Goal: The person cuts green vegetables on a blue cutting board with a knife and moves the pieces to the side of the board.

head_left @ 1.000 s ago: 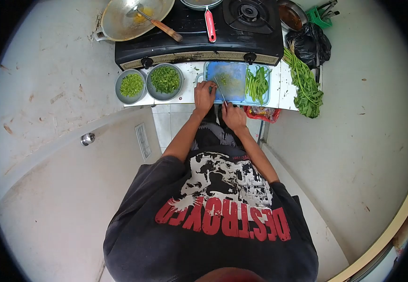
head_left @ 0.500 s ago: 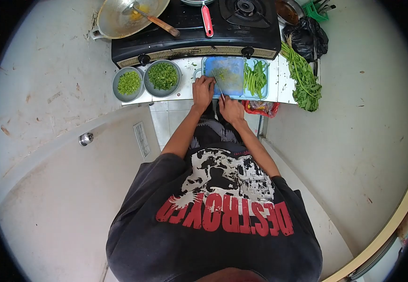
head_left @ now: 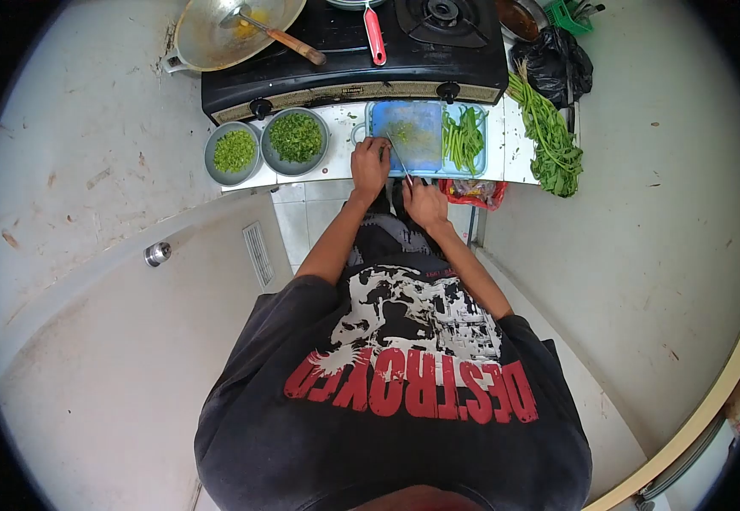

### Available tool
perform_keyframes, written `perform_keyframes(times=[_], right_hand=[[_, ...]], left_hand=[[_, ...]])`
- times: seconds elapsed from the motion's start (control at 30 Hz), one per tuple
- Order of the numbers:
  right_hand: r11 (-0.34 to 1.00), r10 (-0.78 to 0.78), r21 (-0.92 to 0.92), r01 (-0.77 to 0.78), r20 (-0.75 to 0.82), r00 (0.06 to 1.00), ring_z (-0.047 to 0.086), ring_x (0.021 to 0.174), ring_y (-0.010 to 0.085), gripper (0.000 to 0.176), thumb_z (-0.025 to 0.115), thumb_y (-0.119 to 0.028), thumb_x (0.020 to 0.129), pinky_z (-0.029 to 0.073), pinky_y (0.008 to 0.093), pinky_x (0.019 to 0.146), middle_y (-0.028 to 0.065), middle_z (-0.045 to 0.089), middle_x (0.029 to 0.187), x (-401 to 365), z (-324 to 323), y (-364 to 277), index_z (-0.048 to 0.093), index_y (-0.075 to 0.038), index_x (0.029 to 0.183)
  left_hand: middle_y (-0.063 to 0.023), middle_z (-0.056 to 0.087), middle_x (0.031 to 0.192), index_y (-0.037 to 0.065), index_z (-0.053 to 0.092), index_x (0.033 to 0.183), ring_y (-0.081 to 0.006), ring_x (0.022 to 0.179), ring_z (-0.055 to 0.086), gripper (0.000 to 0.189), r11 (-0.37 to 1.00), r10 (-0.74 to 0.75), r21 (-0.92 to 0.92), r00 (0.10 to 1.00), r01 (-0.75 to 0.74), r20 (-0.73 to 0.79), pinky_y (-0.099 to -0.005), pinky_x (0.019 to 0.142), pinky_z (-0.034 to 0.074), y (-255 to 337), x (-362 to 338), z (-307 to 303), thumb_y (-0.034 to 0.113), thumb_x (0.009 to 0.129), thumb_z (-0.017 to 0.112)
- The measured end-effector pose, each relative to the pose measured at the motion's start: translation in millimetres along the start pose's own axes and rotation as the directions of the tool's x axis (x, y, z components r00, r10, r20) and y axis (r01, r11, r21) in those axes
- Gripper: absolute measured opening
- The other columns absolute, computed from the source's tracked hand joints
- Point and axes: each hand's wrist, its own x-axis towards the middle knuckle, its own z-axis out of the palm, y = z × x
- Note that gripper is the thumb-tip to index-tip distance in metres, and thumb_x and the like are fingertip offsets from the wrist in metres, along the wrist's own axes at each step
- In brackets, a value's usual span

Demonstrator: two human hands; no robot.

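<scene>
A kitchen knife is gripped in my right hand [head_left: 425, 204] at the near edge of the blue cutting board [head_left: 424, 153]. The knife blade [head_left: 397, 153] slants up and left across the board, its tip close to my left fingers. My left hand [head_left: 371, 166] rests at the board's left edge with its fingers curled and closed; whatever lies under them is hidden. Small chopped green bits [head_left: 401, 132] lie on the board just beyond the blade. Cut green stems and leaves [head_left: 464, 140] lie right of the board on a light-blue tray [head_left: 482, 119].
Two grey bowls, one of pale chopped greens [head_left: 235, 151] and one of darker chopped greens [head_left: 295, 138], stand at left. Behind is a black gas stove [head_left: 344, 77] with a wok [head_left: 208, 38]. Leafy greens [head_left: 549, 140], a black bag [head_left: 557, 64] and a red basket [head_left: 493, 200] are at right.
My right hand has shifted slightly down and right with the knife. My left hand stays at nearly the same spot on the board's edge.
</scene>
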Motion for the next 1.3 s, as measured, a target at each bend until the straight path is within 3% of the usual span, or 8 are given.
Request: perform_keyframes(times=[0.07,0.17,0.27,0.47,0.67,0.97,1.2,1.3], right_hand=[[1.000,0.013,0.011,-0.013,-0.018,1.000,0.069,0.072,0.0472,0.042,0.052,-0.038,0.100,0.056,0.0563,0.069,0.0289,0.068,0.075,-4,2,4,0.067,0.001,0.097],[0.998,0.057,0.039,-0.056,-0.024,0.998,0.068,0.072,0.0480,0.043,0.051,-0.039,0.101,0.055,0.0569,0.068,0.0290,0.068,0.074,-5,1,5,0.068,0.001,0.099],[0.996,0.078,0.043,-0.077,-0.005,0.997,0.069,0.072,0.0468,0.043,0.052,-0.039,0.100,0.056,0.0557,0.070,0.0288,0.068,0.075,-2,-6,-1,0.067,0.001,0.099],[1.000,0.017,0.005,-0.017,0.009,1.000,0.070,0.072,0.0460,0.042,0.052,-0.039,0.100,0.057,0.0547,0.070,0.0285,0.069,0.075,1,-6,-8,0.067,0.000,0.096],[1.000,0.023,0.017,-0.023,0.015,1.000,0.071,0.076,0.0459,0.042,0.051,-0.039,0.100,0.057,0.0542,0.074,0.0282,0.070,0.078,18,-3,-17,0.065,0.000,0.096],[1.000,0.019,-0.011,-0.018,0.021,1.000,0.071,0.077,0.0453,0.041,0.052,-0.038,0.100,0.057,0.0543,0.074,0.0270,0.070,0.080,10,5,-5,0.065,0.000,0.095],[0.998,0.065,0.023,-0.065,-0.001,0.998,0.070,0.074,0.0450,0.041,0.053,-0.039,0.099,0.056,0.0554,0.072,0.0262,0.070,0.079,2,-2,0,0.066,-0.001,0.095],[1.000,0.002,0.009,-0.001,-0.024,1.000,0.070,0.072,0.0461,0.043,0.050,-0.039,0.101,0.056,0.0551,0.070,0.0288,0.068,0.075,7,2,0,0.066,0.000,0.097]], left_hand=[[-0.0133,0.069,0.097,0.006,0.071,0.098,-0.0356,0.092,0.064,0.012,1.000,-0.022,0.013,0.999,0.022,0.029,-0.0441,0.083,0.052,3,0,-4,0.004,0.087,0.067],[-0.0140,0.067,0.091,0.004,0.072,0.096,-0.0355,0.088,0.063,0.012,0.995,0.093,-0.020,0.995,-0.093,-0.030,-0.0447,0.080,0.051,-2,-2,-1,0.003,0.085,0.067],[-0.0138,0.068,0.098,0.005,0.071,0.098,-0.0366,0.094,0.064,0.013,0.997,0.070,-0.015,0.997,-0.070,0.011,-0.0443,0.085,0.052,-7,-3,1,0.004,0.086,0.067],[-0.0143,0.067,0.096,0.004,0.070,0.096,-0.0360,0.096,0.064,0.011,1.000,-0.016,-0.024,0.999,0.017,0.031,-0.0438,0.086,0.051,-2,-1,0,0.004,0.086,0.066],[-0.0158,0.066,0.091,0.003,0.070,0.093,-0.0373,0.089,0.063,0.011,0.999,0.038,-0.029,0.999,-0.038,-0.006,-0.0453,0.081,0.051,-2,0,0,0.000,0.083,0.066],[-0.0156,0.064,0.091,0.003,0.069,0.092,-0.0372,0.091,0.062,0.008,0.996,-0.042,-0.080,0.998,0.046,0.049,-0.0447,0.082,0.050,-2,2,-1,0.001,0.085,0.066],[-0.0151,0.066,0.094,0.003,0.071,0.095,-0.0369,0.090,0.062,0.011,0.994,0.106,-0.008,0.994,-0.106,0.040,-0.0442,0.082,0.051,-1,0,-7,0.001,0.087,0.064],[-0.0150,0.066,0.094,0.003,0.071,0.096,-0.0368,0.090,0.063,0.011,0.993,0.115,0.003,0.992,-0.116,0.049,-0.0441,0.082,0.051,-2,-1,-6,0.002,0.088,0.064]])
